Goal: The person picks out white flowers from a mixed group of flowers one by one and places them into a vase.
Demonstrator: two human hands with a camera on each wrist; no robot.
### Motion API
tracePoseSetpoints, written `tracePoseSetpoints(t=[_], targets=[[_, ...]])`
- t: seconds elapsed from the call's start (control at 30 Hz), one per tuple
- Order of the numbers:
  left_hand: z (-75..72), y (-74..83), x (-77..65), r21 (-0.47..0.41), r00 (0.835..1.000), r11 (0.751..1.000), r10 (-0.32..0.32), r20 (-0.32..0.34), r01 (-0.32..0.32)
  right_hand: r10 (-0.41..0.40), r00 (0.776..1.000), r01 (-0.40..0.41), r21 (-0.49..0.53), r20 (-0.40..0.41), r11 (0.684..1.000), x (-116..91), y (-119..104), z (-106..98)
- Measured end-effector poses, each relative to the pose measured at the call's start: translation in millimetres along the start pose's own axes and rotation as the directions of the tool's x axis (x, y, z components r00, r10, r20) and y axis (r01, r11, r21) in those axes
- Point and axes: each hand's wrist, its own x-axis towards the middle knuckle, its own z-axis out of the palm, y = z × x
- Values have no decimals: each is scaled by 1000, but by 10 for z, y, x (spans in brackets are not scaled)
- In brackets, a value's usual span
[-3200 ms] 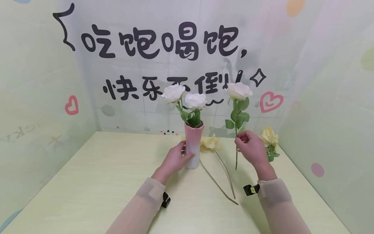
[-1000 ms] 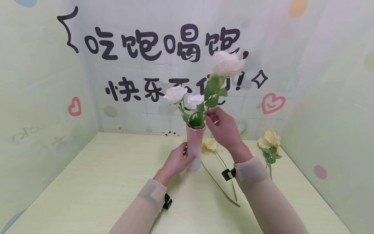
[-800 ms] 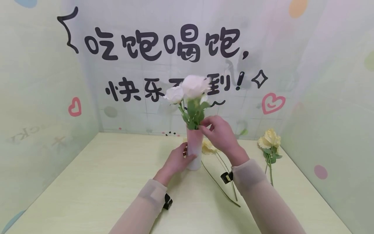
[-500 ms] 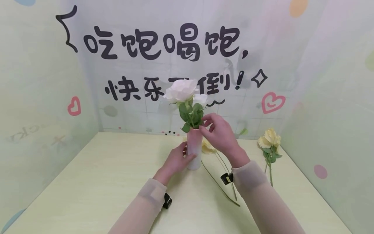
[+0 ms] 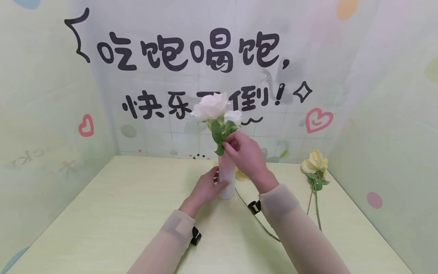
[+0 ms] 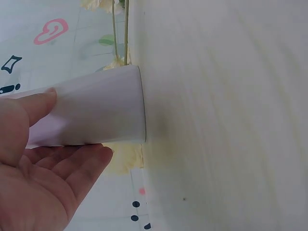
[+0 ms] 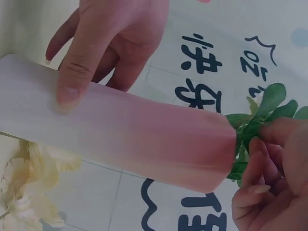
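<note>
A tall vase (image 5: 226, 177), pink at the rim and fading to white below, stands upright on the table. My left hand (image 5: 205, 186) holds its lower half, thumb on the near side and fingers beyond. White artificial roses rise from its mouth: a large bloom (image 5: 210, 106) in front and another white rose (image 5: 233, 117) behind to the right. At the rim my right hand (image 5: 248, 158) pinches green leaves and stem between thumb and forefinger, which the right wrist view shows beside the leaves (image 7: 272, 103). The stems' lower ends are hidden inside the vase.
Yellow flowers (image 5: 315, 161) lie at the table's right side. Another yellow flower (image 5: 242, 174) lies behind the vase, its long bare stem (image 5: 263, 228) running toward the front under my right forearm. A printed backdrop (image 5: 154, 144) rises at the table's back edge.
The white rose held right of the vase has swung over and gone down into it. My right hand has moved left to the rim, lately closer in on the leaves. My left hand stays put.
</note>
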Motion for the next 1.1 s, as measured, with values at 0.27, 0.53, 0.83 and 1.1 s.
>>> tracePoseSetpoints(t=[0.27,0.53,0.83,1.1], targets=[[-36,53,-16,-19,1000,1000,-2,7,2,41,998,-36,-111,47,993,14,89,33],[-24,18,-17,-21,1000,1000,-9,10,9,72,996,-65,-118,53,991,-13,84,31],[-26,27,-10,-14,1000,1000,-11,12,12,4,1000,-1,-145,18,989,-51,101,56],[-36,44,-12,-11,1000,1000,-11,15,12,22,999,-17,-106,49,994,-133,151,65]])
